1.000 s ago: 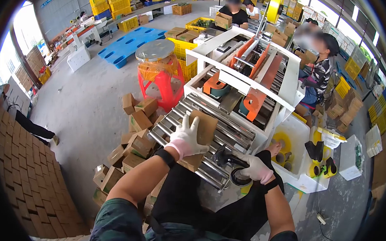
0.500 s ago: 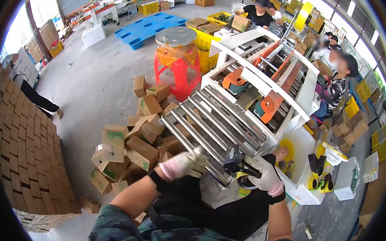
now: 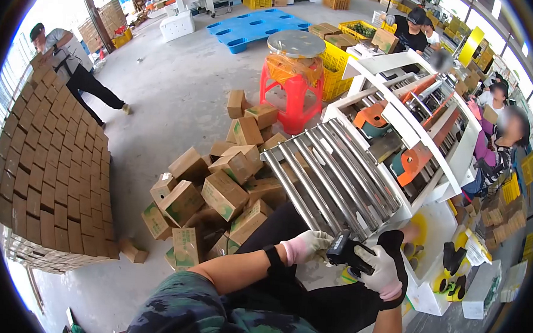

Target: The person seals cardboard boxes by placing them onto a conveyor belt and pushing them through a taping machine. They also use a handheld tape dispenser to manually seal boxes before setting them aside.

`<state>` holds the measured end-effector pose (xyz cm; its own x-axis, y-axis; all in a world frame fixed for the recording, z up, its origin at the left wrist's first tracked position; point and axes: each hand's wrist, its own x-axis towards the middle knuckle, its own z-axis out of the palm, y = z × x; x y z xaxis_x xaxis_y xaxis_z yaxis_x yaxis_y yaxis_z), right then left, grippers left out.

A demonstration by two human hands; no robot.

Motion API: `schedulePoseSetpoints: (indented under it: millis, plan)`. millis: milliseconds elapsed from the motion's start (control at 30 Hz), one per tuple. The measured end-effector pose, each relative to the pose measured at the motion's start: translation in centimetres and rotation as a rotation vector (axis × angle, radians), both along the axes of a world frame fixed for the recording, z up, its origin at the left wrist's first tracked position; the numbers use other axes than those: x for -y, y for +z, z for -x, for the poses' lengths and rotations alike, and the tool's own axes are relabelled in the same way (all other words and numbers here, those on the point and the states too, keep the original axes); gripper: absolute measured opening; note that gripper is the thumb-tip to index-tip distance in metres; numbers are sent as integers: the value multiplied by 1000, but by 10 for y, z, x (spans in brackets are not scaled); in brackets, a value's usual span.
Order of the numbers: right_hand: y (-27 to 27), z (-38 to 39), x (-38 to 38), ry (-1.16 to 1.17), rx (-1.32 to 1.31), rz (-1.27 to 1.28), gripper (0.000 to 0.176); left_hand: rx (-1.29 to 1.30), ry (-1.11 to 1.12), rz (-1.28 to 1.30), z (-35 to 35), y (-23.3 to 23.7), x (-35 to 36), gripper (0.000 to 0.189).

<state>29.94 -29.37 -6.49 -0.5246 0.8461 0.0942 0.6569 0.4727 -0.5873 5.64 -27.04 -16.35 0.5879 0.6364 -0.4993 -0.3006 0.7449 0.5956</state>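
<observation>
My right hand (image 3: 383, 270), in a white and pink glove, grips the handle of a black tape dispenser (image 3: 342, 249) above my lap. My left hand (image 3: 310, 247), gloved the same way, is close to the dispenser's front end with its fingers drawn together. Whether those fingers pinch anything is too small to tell. Just beyond both hands lies the roller conveyor (image 3: 332, 179), its metal rollers bare. Left of it, small brown cartons (image 3: 224, 194) with green print lie in a loose heap on the floor.
A tall carton stack (image 3: 55, 179) rises at left, with a person (image 3: 82, 66) behind it. A red stool (image 3: 292, 95) stands beyond the heap. The white taping machine (image 3: 402, 113) adjoins the conveyor. At right, a white foam box (image 3: 425, 295) stands near more tape dispensers (image 3: 450, 281). Co-workers sit beyond.
My left hand has moved right, from over the conveyor's near corner to the front of the tape dispenser. My view has turned left, showing more of the stack and the person there.
</observation>
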Motion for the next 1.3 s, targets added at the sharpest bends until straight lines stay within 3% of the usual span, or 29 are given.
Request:
schedulePoseSetpoints:
  millis: [167, 300, 400, 533, 800, 967, 1300]
  plan:
    - [-13, 6, -3, 6, 79, -23, 55, -105, -7, -25, 8, -8, -1, 20]
    - [-23, 8, -7, 18, 94, -32, 58, -254, -20, -396, 12, -28, -1, 20]
    - [-25, 11, -15, 17, 72, -150, 59, -253, 23, -231, 16, -27, -16, 21]
    - [-38, 9, -28, -35, 53, -189, 58, -421, -49, -226, 17, -33, -39, 19]
    - [-41, 5, -23, -27, 156, -241, 64, -308, -55, -149, 20, -52, -42, 24]
    - [-43, 3, -22, -6, 144, -229, 70, -261, -60, -156, 22, -43, -45, 21]
    - [-42, 4, -23, -49, 91, -244, 67, -443, -162, -311, 20, -41, -64, 21]
